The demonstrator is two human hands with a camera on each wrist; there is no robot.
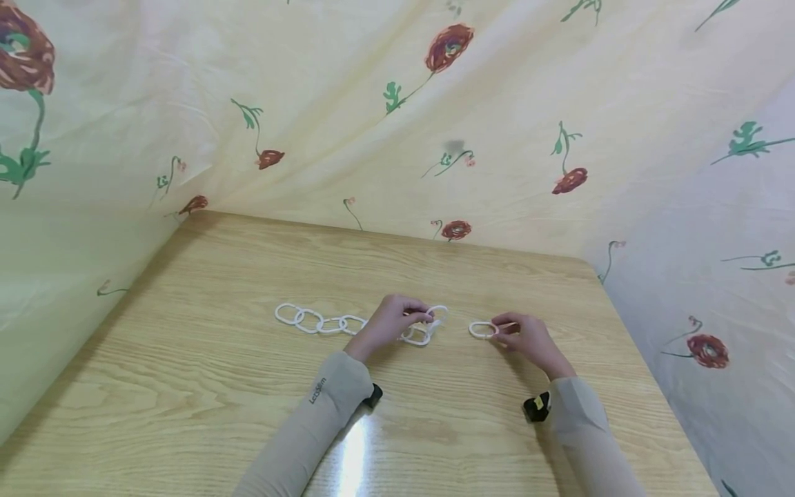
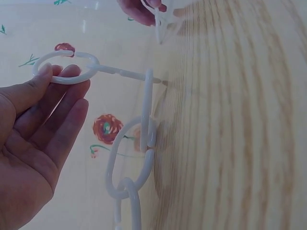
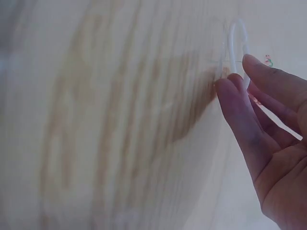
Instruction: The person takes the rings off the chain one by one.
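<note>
A chain of white plastic links point(image 1: 308, 320) stretches across the wooden table, its left part lying flat. At its right end my left hand point(image 1: 393, 319) pinches the last link point(image 2: 65, 80) between thumb and fingers, lifted off the table. From that link a second one slants down to the rest of the chain in the left wrist view. To the right, my right hand point(image 1: 526, 339) pinches a single loose white link point(image 1: 482, 330) by its right end, low over the table. A gap separates this loose link from the chain. In the right wrist view the fingers partly hide it.
The wooden table point(image 1: 205, 359) has floral cloth point(image 1: 348, 124) hanging behind it and along both sides. Dark wrist devices point(image 1: 537, 407) sit at both cuffs. A bright light reflection shows near the table's front.
</note>
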